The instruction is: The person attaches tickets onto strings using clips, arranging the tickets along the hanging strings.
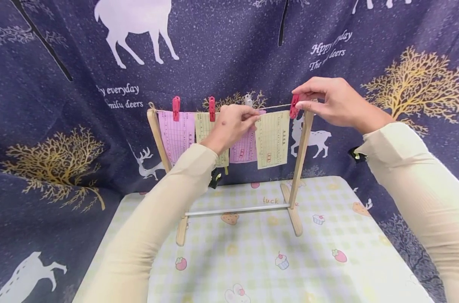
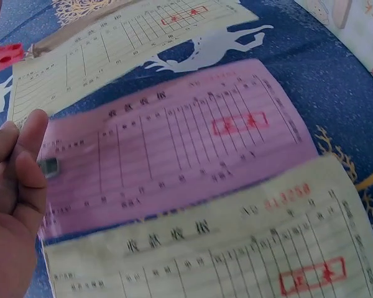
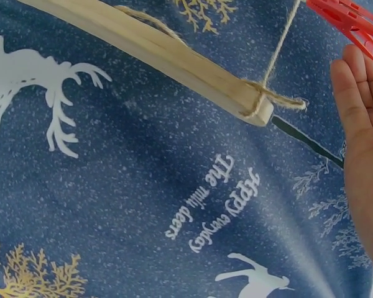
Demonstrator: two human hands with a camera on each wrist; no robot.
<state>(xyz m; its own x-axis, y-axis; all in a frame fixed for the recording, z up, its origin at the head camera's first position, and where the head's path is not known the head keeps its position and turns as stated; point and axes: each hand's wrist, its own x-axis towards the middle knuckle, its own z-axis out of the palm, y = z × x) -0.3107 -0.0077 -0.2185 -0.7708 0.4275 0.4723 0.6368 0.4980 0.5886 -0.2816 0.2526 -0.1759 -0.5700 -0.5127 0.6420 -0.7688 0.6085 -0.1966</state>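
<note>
My left hand (image 1: 231, 124) is at the twine, its thumb and fingers pinching the upper left corner of the rightmost yellow receipt slip (image 1: 272, 141). Between my right thumb and fingers is a red clothespin (image 1: 294, 107), at that slip's upper right corner; the right hand (image 1: 331, 100) is beside the wooden post. In the left wrist view the left hand (image 2: 15, 180) overlaps the edge of a pink receipt slip (image 2: 174, 149). A grey clothespin (image 1: 248, 100) stands on the twine above this pink slip. The right wrist view catches the red clothespin (image 3: 351, 25) against the fingers.
Further left, a pink slip (image 1: 176, 136) and another yellow slip (image 1: 202, 126) hang under red clothespins (image 1: 176, 108). The wooden rack (image 1: 301, 158) has a white lower bar (image 1: 238, 210) and stands on a checked tablecloth (image 1: 252, 248). Behind hangs a dark blue deer-print cloth (image 1: 221, 50).
</note>
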